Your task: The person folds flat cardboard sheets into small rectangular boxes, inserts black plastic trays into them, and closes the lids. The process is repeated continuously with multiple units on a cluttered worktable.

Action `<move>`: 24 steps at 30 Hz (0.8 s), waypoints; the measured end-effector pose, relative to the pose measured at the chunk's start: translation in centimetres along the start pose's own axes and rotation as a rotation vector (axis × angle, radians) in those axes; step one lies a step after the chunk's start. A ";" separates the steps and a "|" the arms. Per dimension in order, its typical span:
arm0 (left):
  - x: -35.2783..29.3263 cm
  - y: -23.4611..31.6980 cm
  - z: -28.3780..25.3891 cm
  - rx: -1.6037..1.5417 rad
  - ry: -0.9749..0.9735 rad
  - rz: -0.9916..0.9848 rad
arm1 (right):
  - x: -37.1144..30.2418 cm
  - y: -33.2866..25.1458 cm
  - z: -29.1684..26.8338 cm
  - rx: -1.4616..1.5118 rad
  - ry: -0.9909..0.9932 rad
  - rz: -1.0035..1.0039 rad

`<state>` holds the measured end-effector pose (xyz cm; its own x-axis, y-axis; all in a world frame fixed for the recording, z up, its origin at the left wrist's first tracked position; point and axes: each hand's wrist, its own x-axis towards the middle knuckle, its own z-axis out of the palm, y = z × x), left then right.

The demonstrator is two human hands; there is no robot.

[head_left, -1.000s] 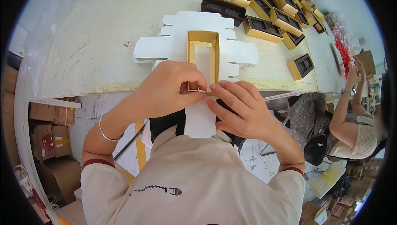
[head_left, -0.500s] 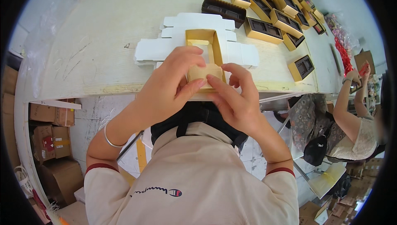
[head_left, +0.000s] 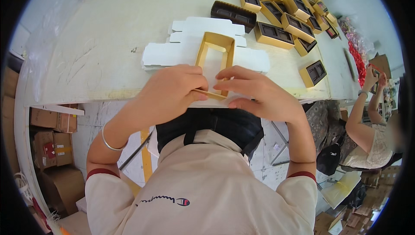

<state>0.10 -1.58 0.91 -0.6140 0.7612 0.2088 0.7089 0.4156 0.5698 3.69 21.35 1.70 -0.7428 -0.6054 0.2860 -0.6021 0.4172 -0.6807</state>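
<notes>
A gold cardboard box (head_left: 230, 50) with raised walls stands at the table's near edge, its far part over a stack of flat white die-cut card blanks (head_left: 166, 55). Its inside shows white; whether it has a floor I cannot tell. My left hand (head_left: 179, 88) is closed on the near left corner, fingers curled over the wall and thumb low by the near edge. My right hand (head_left: 255, 89) has its fingers spread, the fingertips reaching over the right wall and the thumb apart outside it. Beyond the blanks lies a dark brown plastic insert tray (head_left: 233, 15).
Several gold boxes with dark inserts (head_left: 274, 34) are piled at the far right, and a single one (head_left: 313, 73) stands nearer. Clear plastic film (head_left: 41, 58) hangs at the left edge. Cardboard cartons (head_left: 54, 148) fill a lower shelf. Another person (head_left: 365, 135) works at the right.
The near end flap, upright and pressed between both hands before, now lies low. My left hand has shifted left to the corner; my right hand has opened outward. The box has turned slightly.
</notes>
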 end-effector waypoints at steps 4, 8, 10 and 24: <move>0.3 0.8 -0.3 0.186 0.146 0.157 | 0.1 0.9 0.5 -0.213 0.148 -0.158; 0.2 0.9 1.0 0.137 0.262 0.053 | 0.3 0.1 1.4 -0.268 0.316 -0.172; -0.2 0.2 0.6 0.034 0.223 -0.012 | 0.4 -0.2 0.2 -0.313 0.448 -0.172; -0.6 -0.9 -0.1 -0.005 0.197 -0.142 | 2.9 11.8 -6.3 -0.807 0.456 -0.036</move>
<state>-0.23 -2.49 0.37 -0.7636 0.5834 0.2767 0.6091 0.5085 0.6086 -7.47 28.80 -1.26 -0.6601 -0.3732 0.6519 -0.5214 0.8524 -0.0399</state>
